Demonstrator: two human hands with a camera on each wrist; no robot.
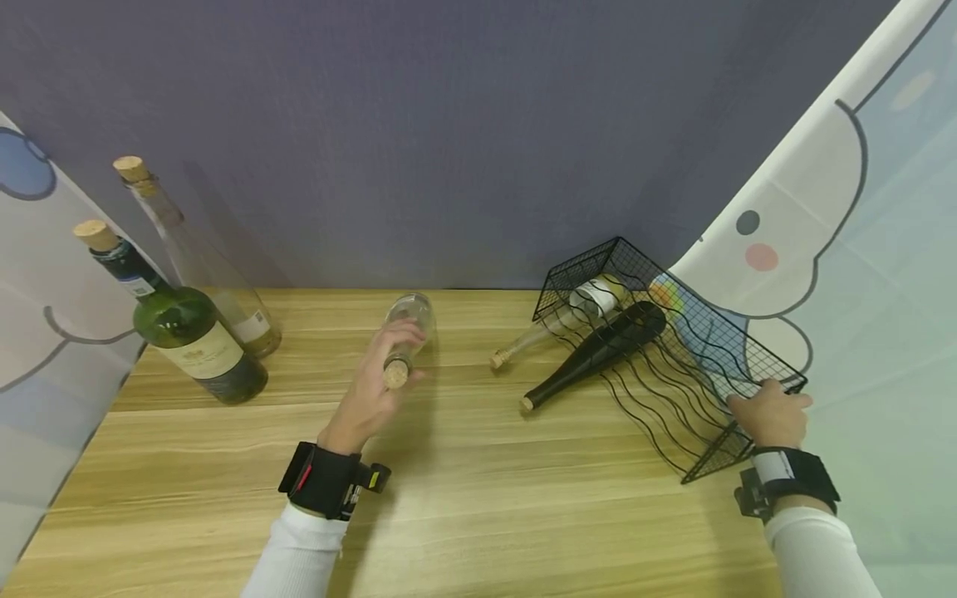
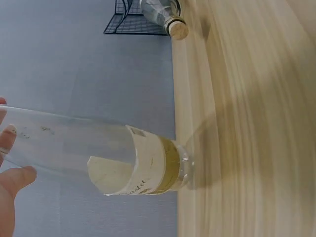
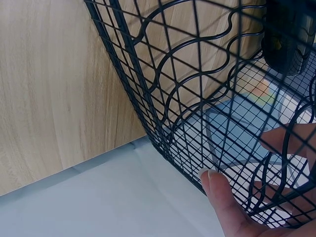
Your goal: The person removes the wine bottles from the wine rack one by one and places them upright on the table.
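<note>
My left hand (image 1: 371,378) holds a clear glass bottle (image 1: 420,311) with a cork in its neck. In the left wrist view, thumb and fingers are around the upper part of this bottle (image 2: 150,163), which has a cream and gold label; its base is right at the tabletop. My right hand (image 1: 773,415) grips the near right corner of a black wire bottle rack (image 1: 714,309). The right wrist view shows the thumb against the mesh (image 3: 197,74) and fingers among the wires. A dark corked bottle (image 1: 598,349) and a clear corked bottle (image 1: 594,297) lie in the rack, necks pointing left.
On the left of the wooden table (image 1: 486,498) stand a green corked bottle (image 1: 198,340) with a cream label and a tall clear corked bottle (image 1: 224,286). A grey panel (image 1: 419,149) rises behind the table. Printed cloth (image 1: 890,332) hangs at the right side.
</note>
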